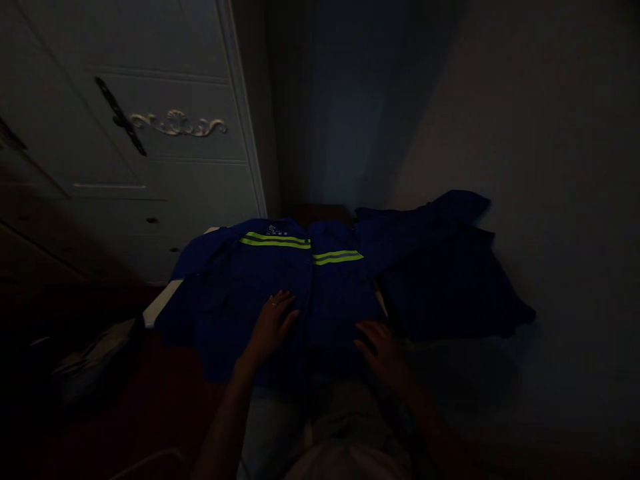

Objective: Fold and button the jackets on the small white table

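Observation:
A dark blue jacket (250, 287) with yellow-green stripes across its chest lies spread out, front side up, in dim light. My left hand (273, 327) rests on its left half with the fingers apart, a ring on one finger. Over the jacket's right edge is my right hand (380, 343), fingers spread and nothing seen in them. To the right lies more dark blue cloth (445, 287), partly under a sleeve. The surface beneath the jacket is mostly hidden; a pale edge (163, 305) shows at the left.
A white cabinet (200, 180) with a dark handle and a scroll ornament stands at the back left. A wall (540, 153) rises at the right. Dark bundled items (95, 350) lie at the lower left by the red floor (160, 393).

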Demonstrator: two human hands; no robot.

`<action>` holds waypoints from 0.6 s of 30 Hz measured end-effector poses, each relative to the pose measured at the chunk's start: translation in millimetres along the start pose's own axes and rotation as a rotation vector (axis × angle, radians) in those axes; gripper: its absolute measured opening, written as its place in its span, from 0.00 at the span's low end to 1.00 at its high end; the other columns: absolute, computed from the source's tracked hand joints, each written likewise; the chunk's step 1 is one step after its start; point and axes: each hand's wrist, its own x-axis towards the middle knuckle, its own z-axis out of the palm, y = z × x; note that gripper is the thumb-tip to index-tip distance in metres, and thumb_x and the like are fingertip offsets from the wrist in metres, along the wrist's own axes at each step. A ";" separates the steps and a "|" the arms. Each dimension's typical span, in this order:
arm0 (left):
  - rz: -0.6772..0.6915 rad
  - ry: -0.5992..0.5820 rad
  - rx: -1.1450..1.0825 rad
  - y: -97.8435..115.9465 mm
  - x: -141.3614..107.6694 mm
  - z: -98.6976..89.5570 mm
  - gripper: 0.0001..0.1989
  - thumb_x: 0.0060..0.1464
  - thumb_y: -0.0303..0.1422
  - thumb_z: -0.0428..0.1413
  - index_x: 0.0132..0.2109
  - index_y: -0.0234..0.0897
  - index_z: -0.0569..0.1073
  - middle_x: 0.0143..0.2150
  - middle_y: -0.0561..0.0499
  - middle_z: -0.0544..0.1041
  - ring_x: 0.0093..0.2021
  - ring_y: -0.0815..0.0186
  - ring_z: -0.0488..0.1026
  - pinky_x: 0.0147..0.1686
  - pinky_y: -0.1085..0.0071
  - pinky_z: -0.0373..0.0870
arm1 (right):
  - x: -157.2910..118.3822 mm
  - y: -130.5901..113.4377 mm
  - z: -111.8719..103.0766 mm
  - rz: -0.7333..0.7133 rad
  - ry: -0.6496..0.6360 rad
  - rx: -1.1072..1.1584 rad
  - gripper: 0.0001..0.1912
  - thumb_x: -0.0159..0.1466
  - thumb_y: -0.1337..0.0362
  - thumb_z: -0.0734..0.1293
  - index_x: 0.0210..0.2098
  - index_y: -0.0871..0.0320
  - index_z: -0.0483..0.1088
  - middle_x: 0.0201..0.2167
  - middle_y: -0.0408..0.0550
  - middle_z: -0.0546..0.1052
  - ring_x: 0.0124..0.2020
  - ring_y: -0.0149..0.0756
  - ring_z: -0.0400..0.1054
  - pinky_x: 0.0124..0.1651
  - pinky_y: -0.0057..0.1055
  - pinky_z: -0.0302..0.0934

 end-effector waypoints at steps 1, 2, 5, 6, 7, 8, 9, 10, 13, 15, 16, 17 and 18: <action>-0.018 0.033 -0.044 1.4 -6.0 -1.7 0.22 0.62 0.45 0.50 0.57 0.39 0.71 0.61 0.44 0.72 0.65 0.56 0.62 0.65 0.48 0.56 | -6.1 -3.1 0.2 0.126 0.038 0.089 0.23 0.66 0.47 0.61 0.49 0.56 0.75 0.50 0.56 0.76 0.53 0.48 0.69 0.57 0.47 0.63; -0.034 0.076 -0.082 3.6 -12.7 -3.0 0.21 0.62 0.45 0.51 0.57 0.39 0.72 0.60 0.44 0.72 0.65 0.57 0.63 0.65 0.50 0.58 | -11.8 -6.1 2.5 0.269 0.041 0.198 0.24 0.65 0.45 0.62 0.44 0.58 0.76 0.45 0.56 0.78 0.47 0.47 0.72 0.51 0.45 0.66; -0.033 0.196 -0.129 11.9 -27.8 -4.6 0.19 0.62 0.43 0.52 0.54 0.39 0.73 0.59 0.44 0.74 0.65 0.58 0.63 0.63 0.54 0.63 | -22.8 -15.2 21.3 0.676 -0.159 0.723 0.28 0.60 0.41 0.65 0.39 0.61 0.75 0.36 0.56 0.80 0.34 0.43 0.75 0.34 0.36 0.68; -0.013 0.214 -0.121 13.9 -27.7 -4.8 0.18 0.62 0.42 0.52 0.54 0.39 0.73 0.58 0.44 0.74 0.65 0.58 0.63 0.62 0.54 0.63 | -23.5 -18.6 30.3 0.766 -0.213 0.934 0.27 0.59 0.41 0.67 0.39 0.62 0.74 0.36 0.57 0.80 0.34 0.42 0.75 0.32 0.34 0.67; 0.015 0.215 -0.102 15.0 -24.3 -5.2 0.18 0.62 0.42 0.51 0.53 0.38 0.74 0.58 0.44 0.74 0.65 0.58 0.63 0.63 0.55 0.62 | -22.2 -22.5 39.7 0.829 -0.221 1.137 0.26 0.58 0.44 0.70 0.40 0.62 0.73 0.38 0.57 0.80 0.35 0.41 0.76 0.33 0.33 0.68; 0.045 0.195 -0.071 15.1 -17.5 -5.7 0.18 0.63 0.42 0.50 0.54 0.38 0.74 0.58 0.44 0.74 0.65 0.58 0.63 0.63 0.55 0.61 | -19.1 -27.0 48.8 0.872 -0.177 1.319 0.23 0.57 0.47 0.72 0.39 0.62 0.73 0.39 0.56 0.80 0.37 0.40 0.76 0.35 0.32 0.68; 0.068 0.154 -0.026 14.2 -7.9 -6.3 0.20 0.63 0.42 0.50 0.55 0.37 0.73 0.59 0.43 0.74 0.66 0.58 0.61 0.64 0.54 0.60 | -14.5 -32.1 56.8 0.904 -0.102 1.470 0.20 0.58 0.50 0.73 0.37 0.61 0.73 0.39 0.54 0.80 0.38 0.38 0.76 0.37 0.32 0.69; 0.080 0.096 0.031 12.3 3.7 -7.1 0.21 0.64 0.43 0.49 0.56 0.36 0.72 0.60 0.42 0.72 0.67 0.56 0.60 0.65 0.53 0.58 | -8.7 -37.7 63.3 0.939 -0.025 1.580 0.16 0.58 0.53 0.73 0.34 0.60 0.72 0.36 0.51 0.80 0.37 0.36 0.76 0.38 0.31 0.69; 0.037 -0.106 0.240 3.3 40.4 -8.9 0.26 0.64 0.46 0.47 0.60 0.33 0.70 0.64 0.39 0.67 0.69 0.50 0.55 0.65 0.48 0.54 | 7.5 -56.0 70.7 1.045 0.111 1.686 0.12 0.59 0.58 0.73 0.29 0.59 0.69 0.25 0.45 0.77 0.27 0.32 0.74 0.30 0.27 0.68; -0.005 -0.176 0.346 -3.3 58.7 -9.0 0.27 0.65 0.46 0.45 0.61 0.32 0.69 0.66 0.37 0.65 0.68 0.48 0.56 0.64 0.49 0.54 | 8.4 -66.0 67.1 1.066 0.210 1.626 0.11 0.56 0.61 0.75 0.28 0.58 0.69 0.20 0.42 0.75 0.21 0.30 0.71 0.24 0.25 0.65; -0.017 -0.190 0.378 -6.2 65.0 -8.7 0.27 0.65 0.46 0.44 0.61 0.32 0.69 0.66 0.37 0.64 0.68 0.49 0.57 0.64 0.50 0.55 | 4.0 -69.2 64.2 1.049 0.276 1.590 0.12 0.54 0.62 0.76 0.28 0.58 0.69 0.19 0.41 0.74 0.20 0.29 0.69 0.22 0.24 0.63; -0.028 -0.199 0.396 -8.9 69.5 -8.3 0.27 0.66 0.46 0.43 0.62 0.33 0.69 0.66 0.37 0.63 0.68 0.50 0.57 0.64 0.52 0.55 | -3.9 -70.7 61.5 1.020 0.338 1.555 0.13 0.52 0.63 0.76 0.28 0.58 0.68 0.19 0.39 0.73 0.19 0.28 0.68 0.21 0.23 0.62; -0.039 -0.210 0.404 -11.2 72.5 -7.8 0.28 0.66 0.46 0.42 0.62 0.33 0.68 0.67 0.37 0.63 0.68 0.50 0.57 0.64 0.53 0.55 | -14.8 -70.4 59.6 0.989 0.384 1.514 0.14 0.50 0.62 0.77 0.28 0.57 0.68 0.18 0.38 0.73 0.19 0.28 0.68 0.21 0.23 0.61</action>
